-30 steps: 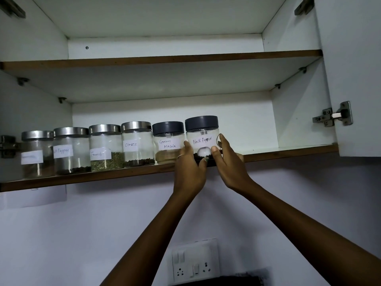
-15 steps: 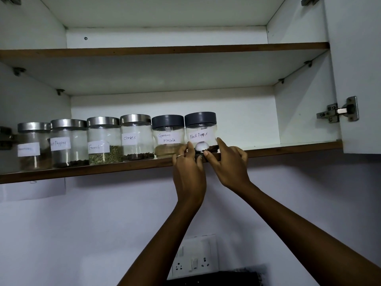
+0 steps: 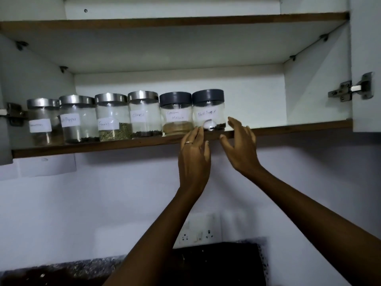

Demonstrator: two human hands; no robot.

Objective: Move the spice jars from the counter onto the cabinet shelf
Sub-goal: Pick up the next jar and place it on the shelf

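1. Both the left hand (image 3: 194, 153) and the right hand (image 3: 239, 145) hang spread, gripping nothing.
2. The black pepper jar (image 3: 208, 109) stands on the shelf (image 3: 82, 148), seemingly touching the garam masala jar (image 3: 175, 113).
3. Glass-like, smooth, light; best gripped around its waist.
4. A second ago, both hands cradled it.

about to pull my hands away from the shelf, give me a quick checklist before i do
1. Clear glass black pepper jar with dark grey lid upright on the brown-edged cabinet shelf: ok.
2. Jar set back from the shelf edge: not ok, it stands close to the front edge.
3. Left hand free of the jar: cannot tell, its fingers reach the jar's base.
4. Right hand free of the jar: ok, open beside it.
5. In line with the garam masala jar with dark grey lid: ok.
6. Free shelf space to the right: ok.
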